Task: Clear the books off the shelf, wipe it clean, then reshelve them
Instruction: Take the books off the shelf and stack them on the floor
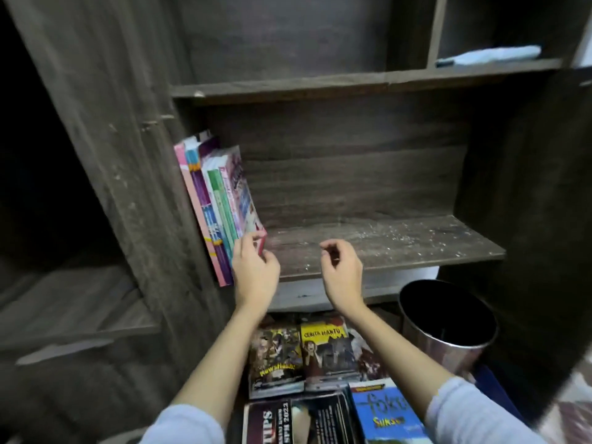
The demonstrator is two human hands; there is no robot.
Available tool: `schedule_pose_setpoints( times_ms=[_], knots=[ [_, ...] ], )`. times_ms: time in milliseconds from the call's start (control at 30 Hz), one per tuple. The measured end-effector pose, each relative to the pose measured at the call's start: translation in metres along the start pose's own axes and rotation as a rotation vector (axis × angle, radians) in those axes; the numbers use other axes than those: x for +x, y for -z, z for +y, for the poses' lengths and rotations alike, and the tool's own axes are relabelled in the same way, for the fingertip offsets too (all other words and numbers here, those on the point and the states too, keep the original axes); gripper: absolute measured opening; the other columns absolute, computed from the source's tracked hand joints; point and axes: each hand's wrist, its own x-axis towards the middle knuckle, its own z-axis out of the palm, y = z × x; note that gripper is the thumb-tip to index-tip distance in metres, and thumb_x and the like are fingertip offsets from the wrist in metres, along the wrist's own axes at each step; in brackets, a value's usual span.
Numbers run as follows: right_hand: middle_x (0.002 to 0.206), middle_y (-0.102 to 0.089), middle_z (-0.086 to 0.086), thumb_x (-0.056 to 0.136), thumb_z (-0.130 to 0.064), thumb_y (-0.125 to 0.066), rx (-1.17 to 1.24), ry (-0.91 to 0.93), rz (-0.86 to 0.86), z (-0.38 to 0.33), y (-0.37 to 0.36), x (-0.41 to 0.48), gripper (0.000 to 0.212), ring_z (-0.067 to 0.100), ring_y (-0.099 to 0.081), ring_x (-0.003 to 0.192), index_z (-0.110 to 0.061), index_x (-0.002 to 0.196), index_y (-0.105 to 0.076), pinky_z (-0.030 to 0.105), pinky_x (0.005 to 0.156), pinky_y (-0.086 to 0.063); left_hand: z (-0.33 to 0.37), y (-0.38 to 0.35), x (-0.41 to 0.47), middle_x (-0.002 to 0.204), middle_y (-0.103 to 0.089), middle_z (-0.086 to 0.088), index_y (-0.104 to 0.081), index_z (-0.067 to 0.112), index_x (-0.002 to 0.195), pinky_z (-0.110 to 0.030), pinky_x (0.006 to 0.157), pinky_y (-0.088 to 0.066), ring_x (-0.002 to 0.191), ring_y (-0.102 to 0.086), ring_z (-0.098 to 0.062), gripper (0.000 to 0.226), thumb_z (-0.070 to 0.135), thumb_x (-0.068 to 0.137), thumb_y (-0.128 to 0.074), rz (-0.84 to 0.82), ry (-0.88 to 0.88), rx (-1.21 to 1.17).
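At least four upright books (pixel 217 203) stand on the shelf (pixel 384 248); their blurred spines prevent an exact count. Five flat books (pixel 326 350) lie below. One dark bin (pixel 448 318), one blue cloth (pixel 490 55), one left hand (pixel 254 267), one right hand (pixel 342 270).

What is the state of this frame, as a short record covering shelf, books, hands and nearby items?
shelf: dusty, white specks on the board
shelved books: a few leaning at left end
left hand: pinches lower corner of rightmost book
right hand: loosely curled, holds nothing
floor books: lying flat below
cloth: blue, upper shelf, right compartment
bin: lower right
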Motion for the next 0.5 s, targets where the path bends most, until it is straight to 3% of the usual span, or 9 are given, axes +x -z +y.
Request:
schedule_pose_setpoints(
  times_ms=[267, 400, 500],
  knots=[
    [0.103, -0.060, 0.004, 0.089, -0.003, -0.052, 0.022, 0.243, -0.152, -0.066, -0.054, 0.054, 0.019, 0.011, -0.052, 0.092, -0.006, 0.105, -0.062, 0.021, 0.083, -0.039, 0.000, 0.047, 0.067, 0.132, -0.042, -0.009, -0.051, 0.009, 0.124, -0.016, 0.088, -0.029, 0.115, -0.047, -0.023, 0.047, -0.010, 0.081, -0.047, 0.075, -0.079, 0.114],
    [0.128, -0.056, 0.008, 0.090, -0.009, -0.049, -0.095, 0.341, -0.350, -0.097, -0.079, 0.096, 0.039, 0.021, -0.052, 0.117, -0.014, 0.129, -0.053, 0.034, 0.100, -0.041, -0.003, 0.054, 0.098, 0.140, -0.034, -0.005, -0.040, 0.011, 0.138, -0.036, 0.102, -0.038, 0.123, -0.042, -0.026, 0.060, -0.008, 0.082, -0.050, 0.071, -0.202, 0.280],
    [0.142, -0.047, 0.009, 0.091, -0.008, -0.047, -0.151, 0.396, -0.478, -0.118, -0.094, 0.119, 0.050, 0.023, -0.042, 0.130, -0.016, 0.140, -0.043, 0.033, 0.108, -0.033, -0.005, 0.052, 0.116, 0.147, -0.024, -0.002, -0.026, 0.014, 0.146, -0.039, 0.102, -0.038, 0.126, -0.037, -0.027, 0.067, 0.004, 0.087, -0.056, 0.029, -0.188, 0.405]
  ],
)
